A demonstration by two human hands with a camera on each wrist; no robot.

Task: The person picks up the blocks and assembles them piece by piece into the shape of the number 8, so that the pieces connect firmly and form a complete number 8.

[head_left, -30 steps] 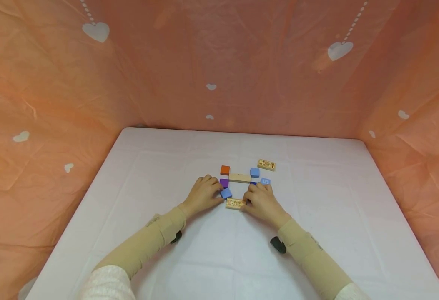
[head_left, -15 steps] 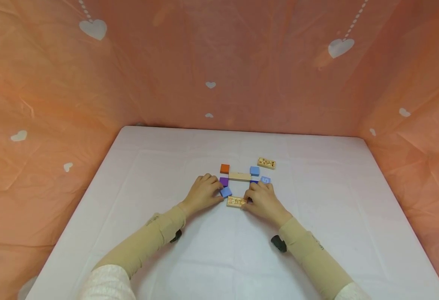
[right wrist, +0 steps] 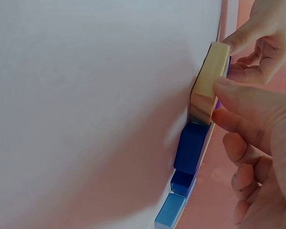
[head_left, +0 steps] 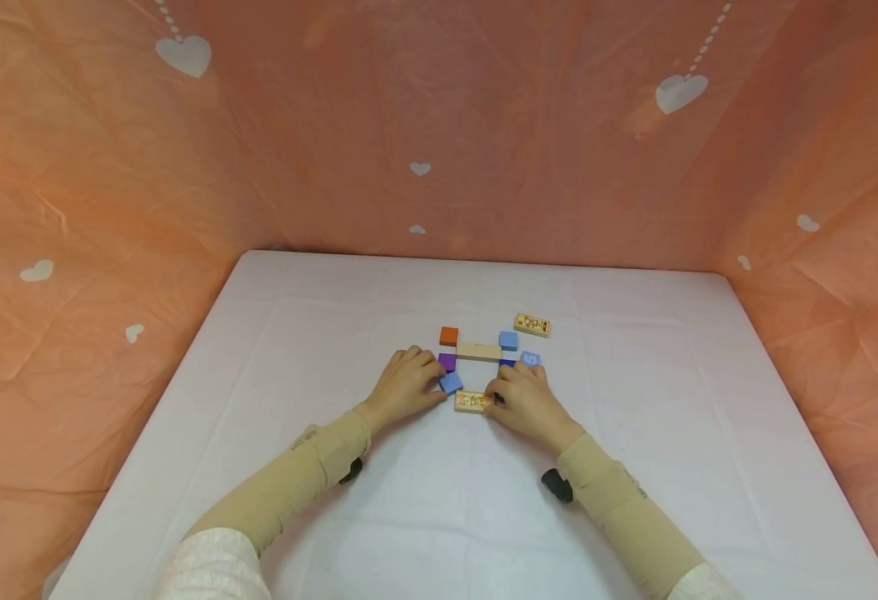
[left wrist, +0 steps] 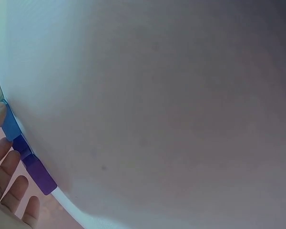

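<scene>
My left hand (head_left: 404,383) pinches a light blue square block (head_left: 451,382), turned slightly askew, between thumb and index finger. In the left wrist view the thumb is at one end of that blue block (left wrist: 10,125). Just beyond it is a purple block (head_left: 447,362). My right hand (head_left: 524,404) pinches the right end of a printed wooden block (head_left: 472,402), lying flat in front. In the right wrist view, thumb and index finger grip this wooden block (right wrist: 212,71), with a dark blue block (right wrist: 190,147) beside it. The right hand partly hides dark blue blocks in the head view.
A plain wooden block (head_left: 479,352) spans between the block columns, with an orange block (head_left: 449,336) and a light blue block (head_left: 509,340) behind. A block marked 5 (head_left: 530,358) sits at the right. Another printed wooden block (head_left: 532,325) lies farther back on the white table (head_left: 619,400).
The right hand has shifted the front printed wooden block slightly to the right, away from the askew light blue block. The left hand has stayed in place; the head view tilted slightly.
</scene>
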